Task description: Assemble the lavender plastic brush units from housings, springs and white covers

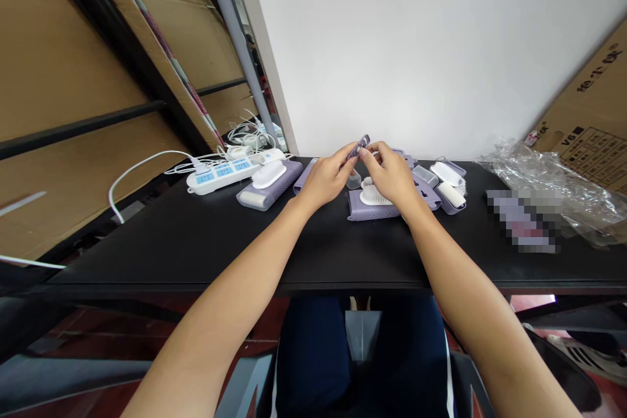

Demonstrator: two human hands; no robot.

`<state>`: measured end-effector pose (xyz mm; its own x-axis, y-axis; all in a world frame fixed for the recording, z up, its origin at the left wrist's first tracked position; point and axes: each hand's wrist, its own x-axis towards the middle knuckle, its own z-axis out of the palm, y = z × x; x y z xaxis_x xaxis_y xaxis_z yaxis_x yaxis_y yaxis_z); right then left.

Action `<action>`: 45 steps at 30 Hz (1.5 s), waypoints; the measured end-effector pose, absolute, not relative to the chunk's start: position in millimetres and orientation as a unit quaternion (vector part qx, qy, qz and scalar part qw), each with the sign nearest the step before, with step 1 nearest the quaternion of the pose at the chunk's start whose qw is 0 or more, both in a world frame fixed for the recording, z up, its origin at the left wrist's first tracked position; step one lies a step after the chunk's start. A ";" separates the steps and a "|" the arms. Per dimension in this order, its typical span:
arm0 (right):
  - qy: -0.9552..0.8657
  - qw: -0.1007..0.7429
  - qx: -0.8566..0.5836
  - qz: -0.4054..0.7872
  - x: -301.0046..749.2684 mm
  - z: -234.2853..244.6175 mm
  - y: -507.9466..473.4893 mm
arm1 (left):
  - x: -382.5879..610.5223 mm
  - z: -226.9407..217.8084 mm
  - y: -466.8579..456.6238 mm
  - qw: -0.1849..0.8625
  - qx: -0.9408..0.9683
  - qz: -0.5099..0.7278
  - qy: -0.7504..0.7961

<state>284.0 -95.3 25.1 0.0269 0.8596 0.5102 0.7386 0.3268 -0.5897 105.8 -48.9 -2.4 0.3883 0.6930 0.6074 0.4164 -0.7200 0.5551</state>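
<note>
A small purple piece (363, 142), slim and elongated with paler patches along its face, is raised above the bench (206, 251) toward its far edge, and we see it tilted, its upper end leaning right. The left hand (327, 176) closes its fingertips on the piece from one side; the right hand (392, 173) pinches it from the other, so it sits between both sets of fingers, its lower part largely covered by them.

Beneath the right hand we see a purple case (369, 210) of matte, dotted plastic, bearing a white bristled brush (375, 196). Just beside the left hand, a second case (284, 184) carries a smooth white oval. Toward the bench's far left corner lies a white power strip (223, 175) with blue socket panels; right of the hands, more white brushes (449, 184) cluster. Crinkled clear film (558, 176) spreads over the bench's right end, against a printed cardboard box (595, 98).
</note>
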 end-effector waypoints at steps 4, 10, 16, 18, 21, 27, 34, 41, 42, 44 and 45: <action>-0.693 0.426 -0.576 0.077 284.4 25.1 -95.2 | 105.5 -3.4 -48.4 0.154 0.817 0.437 0.342; -0.692 0.429 -0.575 0.084 283.7 25.9 -96.2 | 107.0 -3.7 -48.1 0.149 0.807 0.452 0.349; -0.695 0.432 -0.568 0.086 283.5 26.1 -96.2 | 108.8 -0.4 -51.1 0.155 0.789 0.472 0.361; -0.696 0.428 -0.570 0.085 282.8 26.5 -96.8 | 109.7 0.4 -51.8 0.160 0.783 0.480 0.361; -0.699 0.416 -0.574 0.089 281.2 27.0 -98.1 | 111.1 0.9 -52.7 0.174 0.775 0.487 0.364; -0.719 0.397 -0.564 0.083 280.0 25.7 -99.9 | 111.7 1.8 -54.6 0.142 0.773 0.480 0.389; -0.738 0.389 -0.544 0.092 281.7 28.8 -103.0 | 110.4 3.0 -55.5 0.101 0.785 0.457 0.405; -0.713 0.448 -0.500 0.201 287.0 28.0 -95.1 | 109.4 -2.1 -46.3 0.173 0.779 0.480 0.365; -0.707 0.453 -0.494 0.223 287.8 28.1 -93.5 | 109.0 -2.4 -45.5 0.184 0.778 0.484 0.356; -0.700 0.454 -0.486 0.260 289.6 28.9 -91.1 | 108.0 -2.4 -44.5 0.205 0.778 0.488 0.339; -0.697 0.453 -0.484 0.273 290.8 29.4 -90.2 | 107.5 -2.3 -44.2 0.213 0.779 0.487 0.333</action>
<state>290.8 -90.2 29.4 -0.1210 0.9221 0.3675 0.4262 0.3826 -0.8197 107.5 -44.2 -2.3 0.3046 0.7258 0.6169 0.3111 -0.6879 0.6557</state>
